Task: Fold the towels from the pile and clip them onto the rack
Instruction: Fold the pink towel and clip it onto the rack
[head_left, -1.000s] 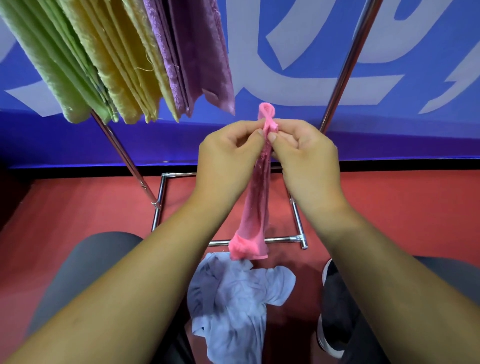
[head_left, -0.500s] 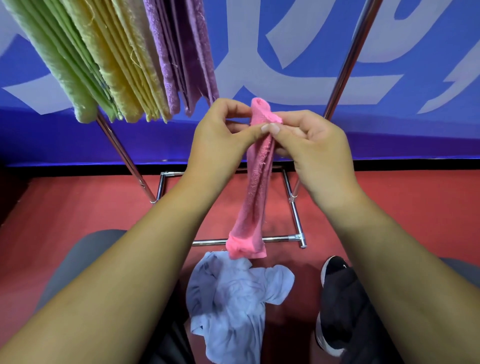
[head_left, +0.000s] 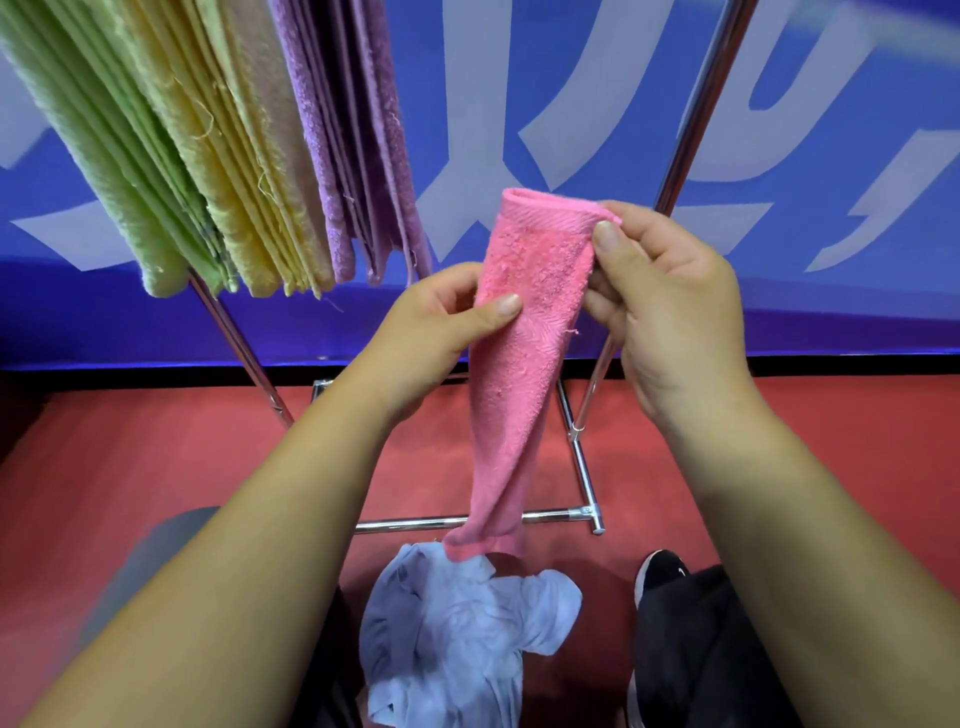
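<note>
A pink towel (head_left: 519, 364) hangs in front of me, wide at the top and twisted narrow at the bottom. My right hand (head_left: 670, 312) pinches its top right corner between thumb and fingers. My left hand (head_left: 441, 322) pinches its left edge lower down, thumb on the front. Green, yellow and purple towels (head_left: 223, 156) hang folded from the rack at the upper left. A crumpled pale blue towel (head_left: 462, 639) lies on the red floor below the pink one.
The chrome rack's base bars (head_left: 582, 467) stand on the red floor (head_left: 156, 457), with slanted poles (head_left: 696, 114) rising left and right. A blue banner wall is behind. My knee (head_left: 156, 551) and black shoe (head_left: 665, 571) flank the blue towel.
The pink towel has spread from a tight bunch to a wider sheet at the top. My hands have moved apart, the left one sliding lower on the edge.
</note>
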